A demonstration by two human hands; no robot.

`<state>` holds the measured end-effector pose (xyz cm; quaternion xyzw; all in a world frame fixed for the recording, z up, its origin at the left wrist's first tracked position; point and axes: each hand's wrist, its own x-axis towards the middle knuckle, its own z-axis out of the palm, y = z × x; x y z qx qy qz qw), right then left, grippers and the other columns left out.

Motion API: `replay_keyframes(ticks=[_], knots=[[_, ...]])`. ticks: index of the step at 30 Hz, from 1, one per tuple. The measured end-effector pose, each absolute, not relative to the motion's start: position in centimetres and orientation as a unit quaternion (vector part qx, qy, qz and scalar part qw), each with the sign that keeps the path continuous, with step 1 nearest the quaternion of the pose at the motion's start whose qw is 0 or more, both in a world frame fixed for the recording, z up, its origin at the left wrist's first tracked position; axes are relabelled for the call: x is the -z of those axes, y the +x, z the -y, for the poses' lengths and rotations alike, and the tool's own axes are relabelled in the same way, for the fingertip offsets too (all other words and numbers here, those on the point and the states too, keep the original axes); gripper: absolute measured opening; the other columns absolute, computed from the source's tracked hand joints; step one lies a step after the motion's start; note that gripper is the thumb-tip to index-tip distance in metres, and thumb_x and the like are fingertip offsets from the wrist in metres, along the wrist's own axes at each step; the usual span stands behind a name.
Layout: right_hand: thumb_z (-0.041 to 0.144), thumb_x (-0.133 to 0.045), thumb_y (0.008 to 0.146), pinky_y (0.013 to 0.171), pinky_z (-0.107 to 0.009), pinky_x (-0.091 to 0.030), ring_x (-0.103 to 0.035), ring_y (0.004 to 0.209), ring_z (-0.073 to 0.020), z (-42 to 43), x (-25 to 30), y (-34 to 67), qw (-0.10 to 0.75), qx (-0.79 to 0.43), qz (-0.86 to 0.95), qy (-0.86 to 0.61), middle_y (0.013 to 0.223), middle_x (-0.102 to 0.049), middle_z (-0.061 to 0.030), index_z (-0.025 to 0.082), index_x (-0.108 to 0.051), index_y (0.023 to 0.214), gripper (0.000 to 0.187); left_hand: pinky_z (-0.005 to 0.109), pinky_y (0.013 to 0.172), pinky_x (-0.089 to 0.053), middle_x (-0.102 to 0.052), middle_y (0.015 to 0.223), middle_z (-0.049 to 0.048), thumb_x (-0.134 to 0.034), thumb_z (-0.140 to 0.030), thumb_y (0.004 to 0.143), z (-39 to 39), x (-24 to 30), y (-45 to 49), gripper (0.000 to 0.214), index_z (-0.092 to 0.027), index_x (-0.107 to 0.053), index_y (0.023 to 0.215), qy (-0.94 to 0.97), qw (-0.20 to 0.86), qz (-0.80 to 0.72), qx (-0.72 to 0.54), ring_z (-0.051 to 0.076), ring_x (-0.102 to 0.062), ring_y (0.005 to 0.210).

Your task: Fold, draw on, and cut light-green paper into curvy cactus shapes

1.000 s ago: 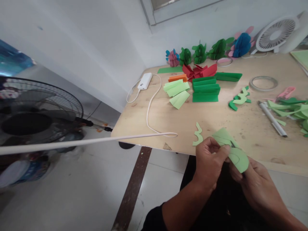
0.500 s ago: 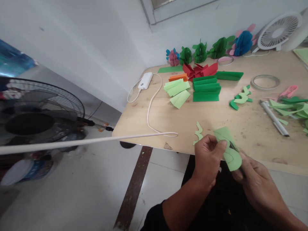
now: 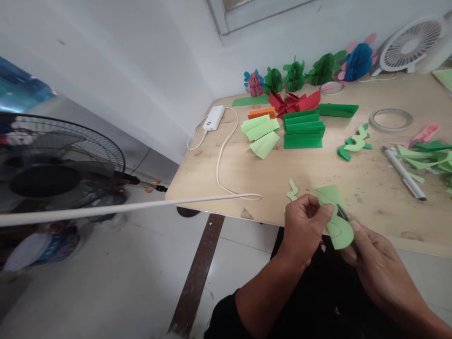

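My left hand [image 3: 305,228] pinches a folded light green paper piece [image 3: 335,216] with pencil curves drawn on it, just over the front edge of the wooden table [image 3: 268,172]. My right hand [image 3: 372,263] is closed under the paper's right side, and a dark blade [image 3: 343,214], apparently scissors, cuts into the paper there. A small wavy light green cutout [image 3: 291,190] lies on the table just left of my left thumb.
Folded light green [image 3: 261,134], dark green [image 3: 302,129], red [image 3: 294,101] and orange [image 3: 261,113] papers lie mid-table. Also here: paper flowers [image 3: 294,75], tape ring [image 3: 390,119], pen [image 3: 404,173], green scraps [image 3: 429,157], white power bank [image 3: 213,118] with cable, small white fan [image 3: 409,44]. A black floor fan [image 3: 52,165] stands left.
The paper piece has turned slightly and shifted a little in my hands, and the dark blade has worked further into it. Everything on the table stays where it was.
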<state>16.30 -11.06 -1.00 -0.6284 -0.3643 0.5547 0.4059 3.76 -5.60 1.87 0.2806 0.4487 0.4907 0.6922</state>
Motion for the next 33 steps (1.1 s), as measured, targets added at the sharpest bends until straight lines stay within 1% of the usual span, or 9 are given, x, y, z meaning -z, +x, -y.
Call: replay_keyframes(ticks=[4,8,12,15,20,25,28,33], knots=[[0.068,-0.048,0.089,0.050,-0.034,-0.029,-0.029,0.055,-0.0156,11.0,1.1,16.3,0.401,-0.556,0.370,-0.627,0.055,-0.034,0.0008,0.027,-0.039,0.053,0.056,0.022,0.060,-0.041,-0.061,0.065,-0.0001,-0.079,-0.033,0.070,5.6,-2.1,3.7,0.025,-0.016,-0.061,0.068,0.279,0.694,-0.453,-0.486,0.010,-0.054,0.062],[0.072,-0.048,0.088,0.048,-0.033,-0.026,-0.026,0.053,-0.0136,11.0,1.0,16.2,0.388,-0.559,0.369,-0.633,0.054,-0.032,0.0024,0.025,-0.039,0.052,0.059,0.022,0.059,-0.040,-0.059,0.063,-0.0009,-0.077,-0.032,0.070,5.6,-2.2,3.6,0.024,-0.016,-0.060,0.068,0.280,0.692,-0.458,-0.482,0.009,-0.051,0.060],[0.073,-0.048,0.086,0.048,-0.034,-0.027,-0.026,0.052,-0.0143,11.1,0.8,16.2,0.385,-0.565,0.365,-0.632,0.053,-0.031,0.0017,0.026,-0.039,0.052,0.059,0.021,0.052,-0.037,-0.054,0.060,-0.0032,-0.078,-0.035,0.070,5.6,-2.3,3.6,0.029,-0.017,-0.057,0.066,0.280,0.692,-0.466,-0.476,0.008,-0.044,0.053],[0.073,-0.049,0.085,0.047,-0.035,-0.027,-0.025,0.052,-0.0145,11.0,0.6,16.1,0.380,-0.567,0.372,-0.629,0.053,-0.030,0.0015,0.026,-0.038,0.052,0.059,0.021,0.050,-0.036,-0.052,0.060,-0.0034,-0.077,-0.036,0.070,5.5,-2.3,3.5,0.028,-0.017,-0.057,0.066,0.289,0.690,-0.467,-0.472,0.007,-0.042,0.052],[0.077,-0.047,0.084,0.045,-0.033,-0.027,-0.025,0.051,-0.0129,10.7,0.0,15.9,0.372,-0.558,0.373,-0.641,0.052,-0.029,0.0023,0.026,-0.036,0.050,0.063,0.022,0.051,-0.037,-0.053,0.059,-0.0032,-0.078,-0.038,0.070,5.4,-2.4,3.4,0.030,-0.017,-0.058,0.065,0.305,0.691,-0.465,-0.462,0.008,-0.043,0.053],[0.075,-0.047,0.085,0.044,-0.033,-0.027,-0.027,0.049,-0.0129,10.4,-0.6,15.8,0.377,-0.540,0.398,-0.639,0.051,-0.032,0.0017,0.026,-0.038,0.049,0.062,0.022,0.051,-0.038,-0.057,0.062,-0.0016,-0.078,-0.038,0.070,5.3,-2.4,3.4,0.028,-0.017,-0.060,0.067,0.311,0.695,-0.464,-0.453,0.009,-0.047,0.054],[0.075,-0.047,0.086,0.044,-0.032,-0.028,-0.028,0.049,-0.0129,10.3,-0.7,15.8,0.377,-0.537,0.397,-0.641,0.051,-0.033,0.0015,0.026,-0.039,0.049,0.061,0.021,0.053,-0.039,-0.059,0.066,-0.0003,-0.078,-0.038,0.069,5.3,-2.4,3.3,0.027,-0.016,-0.062,0.067,0.311,0.692,-0.464,-0.458,0.009,-0.049,0.059],[0.075,-0.047,0.086,0.044,-0.033,-0.026,-0.027,0.049,-0.0127,10.3,-0.4,15.9,0.372,-0.553,0.392,-0.634,0.052,-0.031,0.0019,0.026,-0.037,0.050,0.061,0.022,0.058,-0.041,-0.059,0.064,-0.0004,-0.076,-0.033,0.070,5.2,-2.4,3.2,0.023,-0.016,-0.061,0.066,0.316,0.688,-0.463,-0.460,0.010,-0.050,0.060]])
